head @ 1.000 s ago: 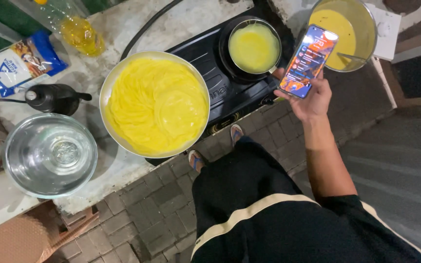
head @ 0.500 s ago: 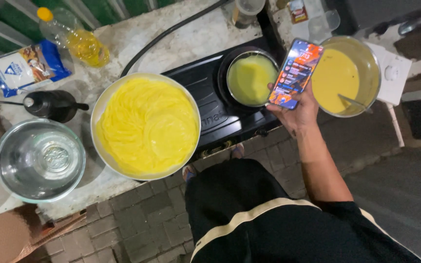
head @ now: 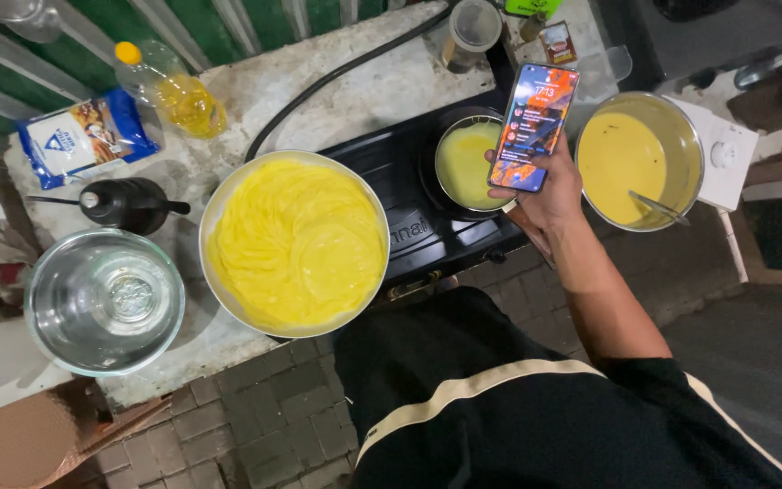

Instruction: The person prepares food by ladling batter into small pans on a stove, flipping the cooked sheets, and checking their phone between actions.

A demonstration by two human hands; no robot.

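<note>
right hand (head: 549, 195): fingers wrapped round a smartphone (head: 533, 127), thumb on its near edge, firm hold, palm under the lower half
smartphone: lit screen facing up, tilted slightly, held above the stove between small pan and batter pot, its lower edge overlapping the pan's rim in view
left hand: not in frame, cannot tell what it does
small pan (head: 468, 163): dark, on the black gas stove (head: 400, 226), thin yellow batter layer inside, just left of the phone
batter pot (head: 640, 158): steel, right of the hand, part full of yellow batter, a spoon or ladle handle (head: 658, 208) leaning in it, type hard to make out
big bowl (head: 293, 243): wide metal, piled with thin yellow crepes, sits at the stove's left edge, overlapping it
glass bowl (head: 104, 301): clear, on the stone counter (head: 355, 91), left of big bowl, near but apart
dark bottle (head: 124, 204): lying on its side behind the glass bowl
oil bottle (head: 174, 91): yellow cap, yellow oil, lying tilted at the back of the counter
blue-white packet (head: 83, 136): flat, left of oil bottle
black hose (head: 337, 77): runs across counter to the stove
glass jar (head: 471, 34): upright behind the stove
person: black clothing with a cream stripe, standing on brick paving (head: 255, 417)
</note>
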